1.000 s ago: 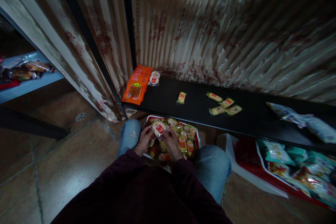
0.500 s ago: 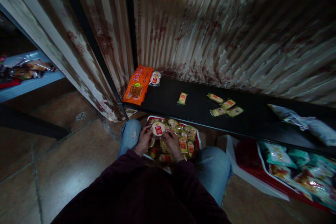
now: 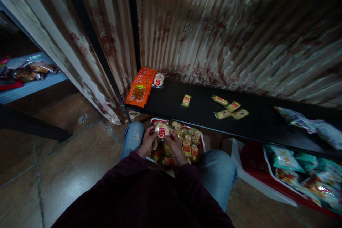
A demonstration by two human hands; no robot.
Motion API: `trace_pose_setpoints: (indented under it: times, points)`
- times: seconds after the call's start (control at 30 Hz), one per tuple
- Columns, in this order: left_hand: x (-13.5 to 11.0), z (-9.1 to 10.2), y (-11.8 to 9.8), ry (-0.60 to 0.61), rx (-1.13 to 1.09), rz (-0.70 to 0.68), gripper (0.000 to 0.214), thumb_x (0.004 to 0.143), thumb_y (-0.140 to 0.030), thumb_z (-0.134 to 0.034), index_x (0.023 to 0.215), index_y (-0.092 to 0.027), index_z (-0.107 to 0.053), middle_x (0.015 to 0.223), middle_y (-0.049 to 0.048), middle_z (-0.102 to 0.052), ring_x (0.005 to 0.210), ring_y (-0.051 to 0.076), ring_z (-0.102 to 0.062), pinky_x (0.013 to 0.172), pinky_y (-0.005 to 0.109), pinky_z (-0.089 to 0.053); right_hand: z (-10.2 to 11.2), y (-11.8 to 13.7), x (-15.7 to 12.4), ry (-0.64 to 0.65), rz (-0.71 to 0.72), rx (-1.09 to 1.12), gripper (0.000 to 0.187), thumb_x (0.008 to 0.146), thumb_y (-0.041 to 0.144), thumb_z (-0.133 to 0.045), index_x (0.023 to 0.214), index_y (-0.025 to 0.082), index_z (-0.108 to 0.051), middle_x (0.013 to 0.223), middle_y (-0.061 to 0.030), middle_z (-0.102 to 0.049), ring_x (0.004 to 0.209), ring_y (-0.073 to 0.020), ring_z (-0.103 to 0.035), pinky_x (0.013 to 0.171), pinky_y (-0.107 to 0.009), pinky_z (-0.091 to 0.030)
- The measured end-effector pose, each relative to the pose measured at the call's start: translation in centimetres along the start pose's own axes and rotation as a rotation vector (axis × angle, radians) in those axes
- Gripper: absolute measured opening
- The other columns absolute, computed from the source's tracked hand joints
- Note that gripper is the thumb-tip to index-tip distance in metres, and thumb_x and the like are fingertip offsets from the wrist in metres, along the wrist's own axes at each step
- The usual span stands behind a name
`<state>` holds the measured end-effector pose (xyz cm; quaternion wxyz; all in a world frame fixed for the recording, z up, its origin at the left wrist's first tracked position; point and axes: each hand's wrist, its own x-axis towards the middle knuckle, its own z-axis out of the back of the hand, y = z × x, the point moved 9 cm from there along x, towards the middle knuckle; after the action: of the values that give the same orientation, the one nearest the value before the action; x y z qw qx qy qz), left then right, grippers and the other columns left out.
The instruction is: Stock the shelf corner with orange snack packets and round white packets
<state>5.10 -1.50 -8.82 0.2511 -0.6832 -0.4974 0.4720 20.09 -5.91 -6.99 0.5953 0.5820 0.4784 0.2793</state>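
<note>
Between my knees stands a red-rimmed box (image 3: 202, 141) full of small yellow and red snack packets. My left hand (image 3: 146, 144) and my right hand (image 3: 175, 146) together hold a round white cake in clear wrap with a red label (image 3: 161, 130) just above the box. The fingers of both hands are closed on the wrapper's edges. Ahead lies a low black shelf (image 3: 203, 112) with a matching round cake packet (image 3: 158, 79) at its far left.
An orange snack pack (image 3: 140, 87) lies at the shelf's left end. One yellow packet (image 3: 186, 100) and a cluster of three (image 3: 230, 108) sit mid-shelf; pale bags (image 3: 315, 125) at the right. A box of green and orange bags (image 3: 299, 169) stands on the floor to my right. A striped wall backs the shelf.
The round cake has shifted slightly left and up between my hands. The view has drifted a little; nothing on the shelf has moved.
</note>
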Motion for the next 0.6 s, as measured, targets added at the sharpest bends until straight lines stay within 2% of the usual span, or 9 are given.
trace_pose_setpoints:
  times: [0.2,0.33,0.43,0.6]
  points:
    - [0.2,0.0,-1.8,-0.073,0.11,-0.116,0.04,0.061,-0.018,-0.073,0.096,-0.02,-0.054,0.086,0.0019,-0.062,0.077,0.014,-0.061,0.07,0.026,-0.048,-0.8,0.4,-0.2,0.011,-0.046,0.061,0.033,0.061,0.033,-0.073,0.091,0.025,-0.062,0.081,-0.0008,-0.069,0.074,-0.0181,-0.064,0.071,-0.032,-0.052]
    - [0.0,-1.0,-2.9,-0.036,0.188,-0.178,0.028,0.064,-0.015,-0.07,0.086,-0.021,-0.054,0.084,0.0014,-0.061,0.08,0.015,-0.06,0.072,0.025,-0.048,-0.9,0.3,-0.2,0.011,-0.041,0.072,0.033,0.062,0.035,-0.072,0.093,0.026,-0.062,0.081,-0.0001,-0.069,0.074,-0.0185,-0.065,0.07,-0.032,-0.053]
    - [-0.3,-1.6,-3.4,-0.009,0.221,-0.205,0.019,0.067,-0.014,-0.068,0.08,-0.021,-0.055,0.082,0.0003,-0.061,0.079,0.014,-0.059,0.075,0.024,-0.047,-0.7,0.5,-0.2,-0.007,-0.015,0.094,0.039,0.062,0.036,-0.071,0.099,0.027,-0.062,0.088,-0.0004,-0.07,0.078,-0.0183,-0.066,0.073,-0.032,-0.053]
    - [-0.4,-2.1,-3.3,-0.003,0.213,-0.211,0.019,0.067,-0.014,-0.069,0.082,-0.022,-0.061,0.084,0.001,-0.063,0.081,0.015,-0.059,0.078,0.026,-0.046,-0.8,1.6,-0.6,-0.029,-0.007,0.055,0.052,0.064,0.034,-0.071,0.114,0.027,-0.059,0.098,-0.0024,-0.071,0.085,-0.0194,-0.065,0.076,-0.032,-0.053]
